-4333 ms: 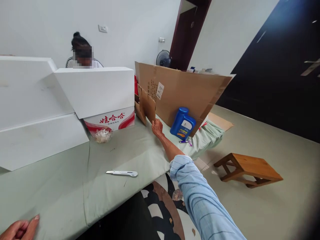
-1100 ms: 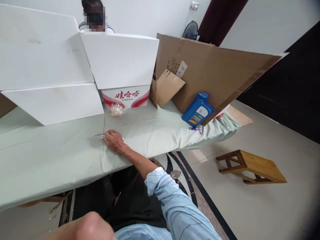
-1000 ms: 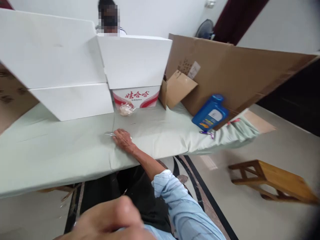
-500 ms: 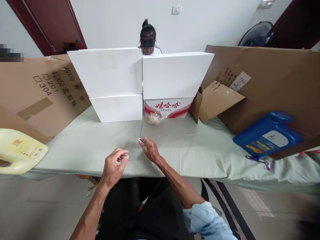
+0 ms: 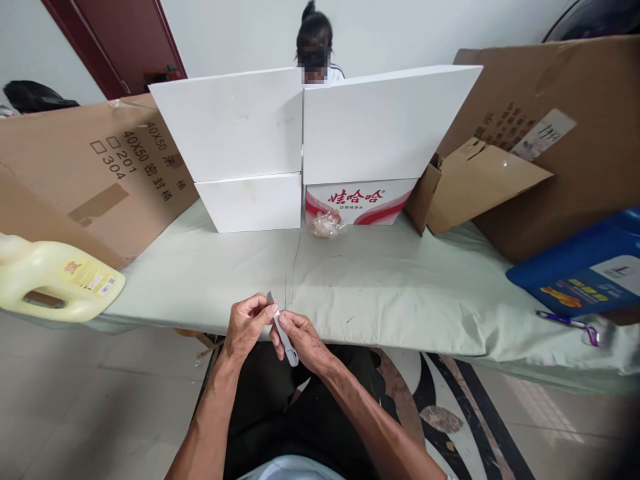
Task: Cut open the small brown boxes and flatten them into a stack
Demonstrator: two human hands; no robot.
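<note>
While the right hand (image 5: 304, 341) grips a white utility knife (image 5: 281, 330) by its handle (image 5: 290, 351), the left hand (image 5: 246, 325) pinches it near the blade (image 5: 271, 297), apparently to steady it. The knife is at the near edge of the green-covered table (image 5: 380, 287), blade pointing away, well apart from stacked white boxes (image 5: 245, 130).

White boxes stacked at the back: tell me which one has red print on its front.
The lower right box, behind the crumpled clear plastic. Its red lettering and curved bands set it apart; the upper left box, upper right box and lower left box show none.
</note>
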